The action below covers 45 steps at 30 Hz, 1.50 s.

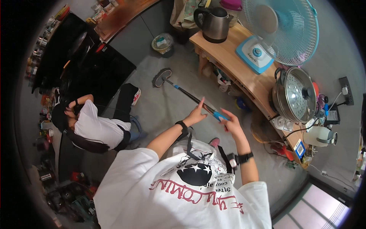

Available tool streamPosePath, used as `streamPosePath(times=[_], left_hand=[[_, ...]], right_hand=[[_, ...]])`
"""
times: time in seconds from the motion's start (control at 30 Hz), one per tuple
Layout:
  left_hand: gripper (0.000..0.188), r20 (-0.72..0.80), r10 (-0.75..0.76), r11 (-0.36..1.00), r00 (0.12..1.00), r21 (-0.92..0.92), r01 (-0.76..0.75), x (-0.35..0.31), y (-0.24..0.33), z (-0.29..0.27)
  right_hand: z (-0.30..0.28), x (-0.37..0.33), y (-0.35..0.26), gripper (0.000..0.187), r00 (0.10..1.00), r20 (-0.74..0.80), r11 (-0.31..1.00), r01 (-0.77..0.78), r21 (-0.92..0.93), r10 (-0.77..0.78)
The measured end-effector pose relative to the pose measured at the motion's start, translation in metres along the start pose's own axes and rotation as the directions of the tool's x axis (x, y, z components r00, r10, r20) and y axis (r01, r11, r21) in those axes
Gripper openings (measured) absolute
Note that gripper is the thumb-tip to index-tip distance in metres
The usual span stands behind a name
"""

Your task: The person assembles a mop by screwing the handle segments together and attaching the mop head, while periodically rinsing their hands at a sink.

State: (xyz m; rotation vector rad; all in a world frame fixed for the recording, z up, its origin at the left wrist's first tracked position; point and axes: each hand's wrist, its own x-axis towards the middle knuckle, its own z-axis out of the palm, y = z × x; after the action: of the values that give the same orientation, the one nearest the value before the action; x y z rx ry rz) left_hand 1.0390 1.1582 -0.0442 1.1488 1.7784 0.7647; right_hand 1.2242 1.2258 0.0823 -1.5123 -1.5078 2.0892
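A mop (186, 94) with a dark pole, blue joints and a grey fringed head (162, 77) slants across the floor in front of me. Its head lies flat on the floor, away from me. My left hand (195, 115) is at the middle of the pole, index finger stretched along it and the other fingers partly hidden. Around the blue upper grip (220, 115) is my right hand (232, 124), its index finger extended and its grasp looking loose. Dark bands circle both my wrists.
On the left a person (100, 128) in a white top sits near a black cabinet. To the right, a wooden table (244, 70) bears a kettle (215, 24), a blue fan (286, 30) and a lidded steamer pot (295, 95). A lined bin (162, 43) stands beyond the mop head.
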Motion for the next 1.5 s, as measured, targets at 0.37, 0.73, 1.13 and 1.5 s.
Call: streamPosePath(times=[0.37, 0.73, 1.13, 1.5], left_hand=[[0.027, 0.713, 0.195, 0.954, 0.674, 0.02, -0.298, -0.071, 0.045, 0.153], [0.012, 0.19, 0.167, 0.935, 0.968, 0.282, -0.216, -0.023, 0.016, 0.037], [0.088, -0.053, -0.133, 0.928, 0.99, 0.345, 0.144, 0.046, -0.09, -0.114], [0.075, 0.659, 0.245, 0.825, 0.711, 0.244, -0.51, 0.046, -0.042, -0.01]], right_hand=[[-0.076, -0.23, 0.116, 0.039, 0.917, -0.307, 0.966, -0.255, 0.034, 0.253], [0.005, -0.113, 0.032, 0.039, 0.982, -0.058, 0.982, -0.178, 0.071, 0.182], [0.083, 0.055, -0.06, 0.044, 0.995, 0.022, 0.994, -0.094, -0.063, 0.096], [-0.015, -0.132, 0.019, 0.053, 0.962, -0.233, 0.989, -0.132, 0.064, 0.143]])
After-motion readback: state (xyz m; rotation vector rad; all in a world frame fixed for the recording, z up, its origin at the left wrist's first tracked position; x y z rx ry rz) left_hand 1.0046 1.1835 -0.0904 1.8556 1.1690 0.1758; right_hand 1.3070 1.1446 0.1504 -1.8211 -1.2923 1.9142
